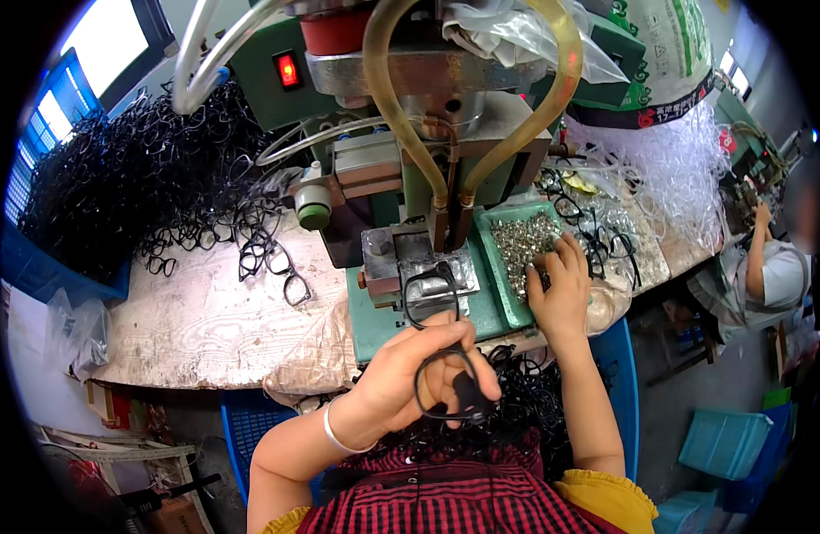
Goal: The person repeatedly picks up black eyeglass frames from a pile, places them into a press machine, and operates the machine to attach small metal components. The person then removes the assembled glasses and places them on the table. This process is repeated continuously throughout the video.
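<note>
Head view: I am watching the left hand [419, 374] pinching a black glasses frame [432, 316], thumb and fingers closed on one rim. The frame's other rim is lying on the metal plate [419, 267] at the base of the green press [410, 133], so the frame is reaching from the plate back toward the person, with the hand just in front of the press. A second black loop is hanging below the same hand, over the lap.

The right hand [557, 289] is resting in the green tray [508, 267] just right of the press, fingers curled down into the small metal parts [521, 240]; I cannot tell whether it is pinching one.

Left of the press, a big heap of black frames [134, 178] is covering the worn table [205, 320], with a few loose frames [276, 262] lying between the heap and the press. Right of the press, past the tray, more frames and clear plastic scraps [668, 169] are piled up. Two yellowish hoses [383, 89] are curving down into the press head. A blue crate [619, 356] is sitting below the tray. Far right of the press, another person [766, 267] is working at a separate machine.
</note>
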A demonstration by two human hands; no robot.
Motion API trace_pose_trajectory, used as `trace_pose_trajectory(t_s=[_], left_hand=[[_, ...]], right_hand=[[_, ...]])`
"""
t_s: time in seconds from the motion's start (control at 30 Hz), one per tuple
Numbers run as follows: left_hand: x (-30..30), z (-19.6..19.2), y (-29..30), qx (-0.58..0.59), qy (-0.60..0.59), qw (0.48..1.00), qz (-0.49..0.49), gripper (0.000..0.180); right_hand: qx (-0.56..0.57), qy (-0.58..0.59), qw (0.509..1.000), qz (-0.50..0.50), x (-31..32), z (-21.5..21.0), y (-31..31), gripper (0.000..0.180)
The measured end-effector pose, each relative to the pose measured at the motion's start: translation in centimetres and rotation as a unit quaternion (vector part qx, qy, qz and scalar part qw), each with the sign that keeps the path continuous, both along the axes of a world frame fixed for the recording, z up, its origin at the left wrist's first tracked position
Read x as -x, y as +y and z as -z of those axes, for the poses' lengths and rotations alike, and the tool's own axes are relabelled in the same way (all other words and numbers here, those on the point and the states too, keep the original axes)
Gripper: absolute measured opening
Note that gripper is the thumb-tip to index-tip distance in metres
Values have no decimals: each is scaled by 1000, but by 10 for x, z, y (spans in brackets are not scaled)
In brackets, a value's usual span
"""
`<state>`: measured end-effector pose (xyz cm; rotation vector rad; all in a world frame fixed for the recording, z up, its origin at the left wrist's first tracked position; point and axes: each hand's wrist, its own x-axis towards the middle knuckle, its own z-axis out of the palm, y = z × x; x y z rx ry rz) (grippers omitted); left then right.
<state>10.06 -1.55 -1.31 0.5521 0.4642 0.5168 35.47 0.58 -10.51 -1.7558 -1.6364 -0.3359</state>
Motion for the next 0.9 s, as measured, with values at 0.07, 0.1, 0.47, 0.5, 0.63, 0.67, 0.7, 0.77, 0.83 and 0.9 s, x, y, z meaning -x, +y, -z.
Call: trace_pose_trajectory(t_s=[0.07,0.1,0.47,0.5,0.63,0.67,0.7,0.77,0.83,0.9], left_hand=[[-8,-2,-2,6,7,1000,-24,19],[-10,-1,-3,12,14,999,-37,19],[3,5,-7,-19,1,1000,10,34],[13,5,-8,-24,13,999,36,35],[69,27,-15,-391,237,811,-364,19],[76,39,1,-425,268,719,-481,16],[84,50,26,-449,291,649,-541,16],[93,64,72,-514,439,553,-488,75],[82,90,107,-537,541,494,-417,102],[87,94,125,-545,562,467,-411,91]], right_hand=[[-50,23,998,-30,0,-2,6,9],[-62,41,997,-28,-1,-4,9,10],[-46,116,992,-35,3,1,2,11],[-50,139,988,-36,4,1,0,11],[-106,160,980,-47,2,4,-23,9],[-119,144,981,-56,1,5,-24,10],[-104,174,977,-60,4,1,-23,10],[-83,233,966,-74,16,-10,-16,10],[-83,263,956,-98,22,-10,-4,10],[-63,306,944,-102,33,-11,5,11]])
